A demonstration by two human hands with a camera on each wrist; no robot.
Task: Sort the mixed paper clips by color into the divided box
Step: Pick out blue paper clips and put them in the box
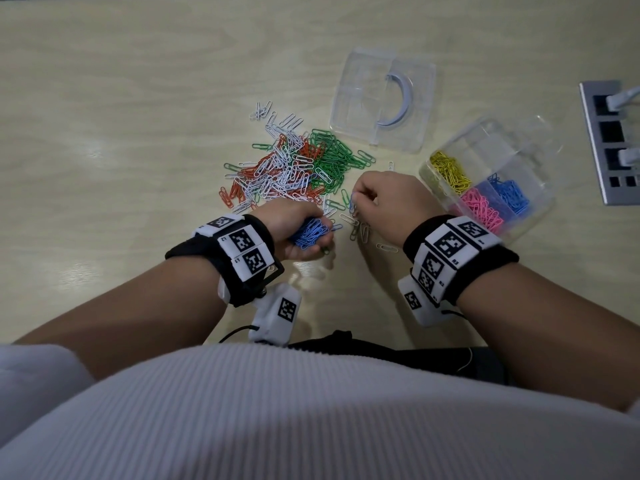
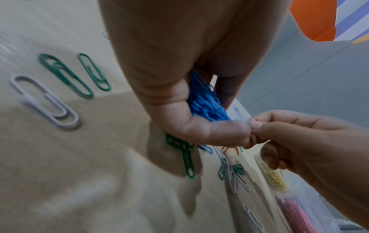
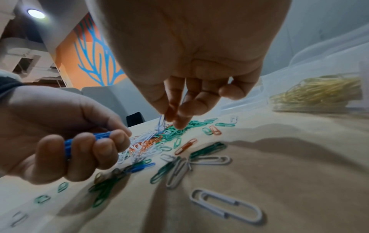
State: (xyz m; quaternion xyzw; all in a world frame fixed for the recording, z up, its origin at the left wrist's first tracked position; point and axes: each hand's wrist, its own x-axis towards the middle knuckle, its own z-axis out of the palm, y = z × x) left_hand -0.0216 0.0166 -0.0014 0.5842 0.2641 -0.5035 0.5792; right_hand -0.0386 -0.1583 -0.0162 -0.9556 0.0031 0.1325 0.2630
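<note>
Left hand clutches blue clip bundle; right hand pinches blue clip over mixed pile.

It looked like an office. A pale wood desk carried a built-in socket panel, and behind it stood grey chairs, an orange wall mural and a ceiling light.
</note>
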